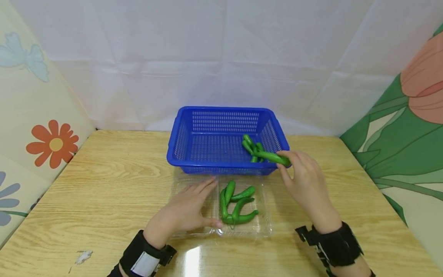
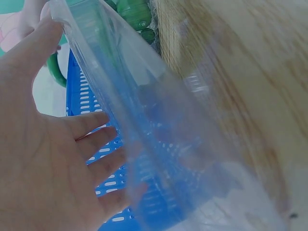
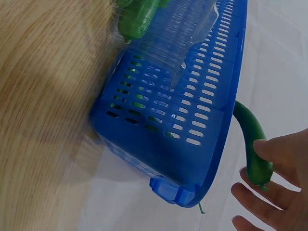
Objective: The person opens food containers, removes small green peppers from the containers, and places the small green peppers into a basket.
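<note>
My right hand (image 1: 307, 177) pinches a curved green pepper (image 1: 268, 156) between thumb and fingers. It holds the pepper over the right front rim of a blue plastic basket (image 1: 219, 164). Several more green peppers lie in the basket's right part, partly behind the held one. In front of the basket lies a clear plastic clamshell container (image 1: 264, 229), and several green peppers (image 1: 238, 219) are in its right half. My left hand (image 1: 185, 209) reaches over the container's left half with fingers spread, touching the clear plastic (image 2: 139, 96). Its fingertips show through the plastic in the left wrist view.
The wooden table (image 1: 121, 184) extends to both sides of the basket and has a worn patch (image 1: 83, 256) at front left. A white cloth (image 1: 138, 57) hangs behind it. Flower-printed panels stand at left and right.
</note>
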Demonstrator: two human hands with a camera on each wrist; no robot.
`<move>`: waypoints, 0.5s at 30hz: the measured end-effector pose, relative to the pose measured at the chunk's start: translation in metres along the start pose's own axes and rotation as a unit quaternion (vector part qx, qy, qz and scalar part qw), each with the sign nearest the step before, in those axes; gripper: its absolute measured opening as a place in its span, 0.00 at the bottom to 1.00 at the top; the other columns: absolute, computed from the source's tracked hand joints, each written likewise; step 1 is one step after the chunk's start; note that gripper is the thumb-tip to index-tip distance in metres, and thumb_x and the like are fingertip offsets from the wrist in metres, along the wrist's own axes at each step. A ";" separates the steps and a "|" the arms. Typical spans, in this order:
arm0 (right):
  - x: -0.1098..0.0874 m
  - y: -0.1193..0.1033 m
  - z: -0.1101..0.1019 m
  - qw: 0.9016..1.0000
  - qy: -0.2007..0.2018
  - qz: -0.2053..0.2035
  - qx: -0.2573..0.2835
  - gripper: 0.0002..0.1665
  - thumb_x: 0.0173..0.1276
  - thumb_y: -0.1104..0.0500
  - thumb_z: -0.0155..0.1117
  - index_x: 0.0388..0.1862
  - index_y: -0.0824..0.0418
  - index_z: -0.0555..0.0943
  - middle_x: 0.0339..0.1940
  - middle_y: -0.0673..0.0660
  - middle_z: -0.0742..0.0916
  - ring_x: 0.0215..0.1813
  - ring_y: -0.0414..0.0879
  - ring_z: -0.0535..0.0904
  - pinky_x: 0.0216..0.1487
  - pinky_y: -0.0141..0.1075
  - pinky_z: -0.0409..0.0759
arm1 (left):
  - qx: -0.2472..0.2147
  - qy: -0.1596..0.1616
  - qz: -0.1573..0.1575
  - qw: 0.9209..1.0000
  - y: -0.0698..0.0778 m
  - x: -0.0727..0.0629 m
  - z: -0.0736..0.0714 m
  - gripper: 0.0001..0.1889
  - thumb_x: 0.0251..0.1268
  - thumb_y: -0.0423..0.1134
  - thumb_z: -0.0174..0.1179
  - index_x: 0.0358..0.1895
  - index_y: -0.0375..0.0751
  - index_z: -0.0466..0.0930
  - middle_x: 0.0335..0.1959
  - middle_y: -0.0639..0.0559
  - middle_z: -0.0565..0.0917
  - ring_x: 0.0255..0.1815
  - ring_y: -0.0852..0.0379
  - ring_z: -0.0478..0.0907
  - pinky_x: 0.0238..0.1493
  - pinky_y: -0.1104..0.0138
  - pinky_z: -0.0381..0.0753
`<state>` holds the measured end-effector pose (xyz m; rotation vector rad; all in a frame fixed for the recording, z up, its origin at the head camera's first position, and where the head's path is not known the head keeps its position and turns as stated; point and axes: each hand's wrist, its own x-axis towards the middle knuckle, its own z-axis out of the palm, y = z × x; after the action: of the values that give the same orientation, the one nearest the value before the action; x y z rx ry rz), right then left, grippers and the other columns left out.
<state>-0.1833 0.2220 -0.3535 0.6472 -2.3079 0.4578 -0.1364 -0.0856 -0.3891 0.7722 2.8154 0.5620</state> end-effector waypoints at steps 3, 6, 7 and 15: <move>0.000 0.001 0.001 1.000 -0.002 0.005 -0.001 0.22 0.56 0.71 0.75 0.51 0.69 0.81 0.42 0.66 0.85 0.41 0.59 0.81 0.43 0.51 0.81 | 0.000 0.001 -0.001 1.000 0.000 0.000 0.000 0.57 0.51 0.71 0.65 0.79 0.44 0.51 0.81 0.49 0.51 0.77 0.41 0.54 0.75 0.44 0.53; -0.001 0.002 0.002 1.000 -0.004 0.009 -0.001 0.22 0.56 0.71 0.75 0.50 0.68 0.81 0.43 0.65 0.85 0.42 0.59 0.81 0.44 0.52 0.81 | -0.001 0.000 -0.001 1.000 0.000 -0.001 0.000 0.57 0.51 0.71 0.65 0.80 0.44 0.51 0.81 0.49 0.50 0.77 0.41 0.53 0.75 0.44 0.52; -0.001 0.003 0.003 1.000 -0.005 0.010 -0.001 0.21 0.56 0.71 0.75 0.50 0.68 0.82 0.43 0.65 0.85 0.42 0.59 0.81 0.44 0.52 0.81 | -0.001 0.000 -0.001 1.000 0.000 -0.001 0.000 0.57 0.51 0.71 0.65 0.80 0.44 0.51 0.81 0.49 0.50 0.77 0.41 0.53 0.75 0.44 0.52; -0.002 0.006 0.007 1.000 -0.005 0.006 -0.003 0.20 0.55 0.72 0.75 0.48 0.68 0.83 0.43 0.65 0.85 0.43 0.59 0.81 0.45 0.52 0.81 | -0.004 -0.001 -0.002 1.000 0.000 -0.001 -0.001 0.57 0.51 0.71 0.65 0.80 0.44 0.51 0.81 0.49 0.50 0.77 0.41 0.53 0.75 0.44 0.52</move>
<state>-0.1890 0.2242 -0.3611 0.6337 -2.3232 0.4547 -0.1358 -0.0859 -0.3880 0.7647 2.8098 0.5705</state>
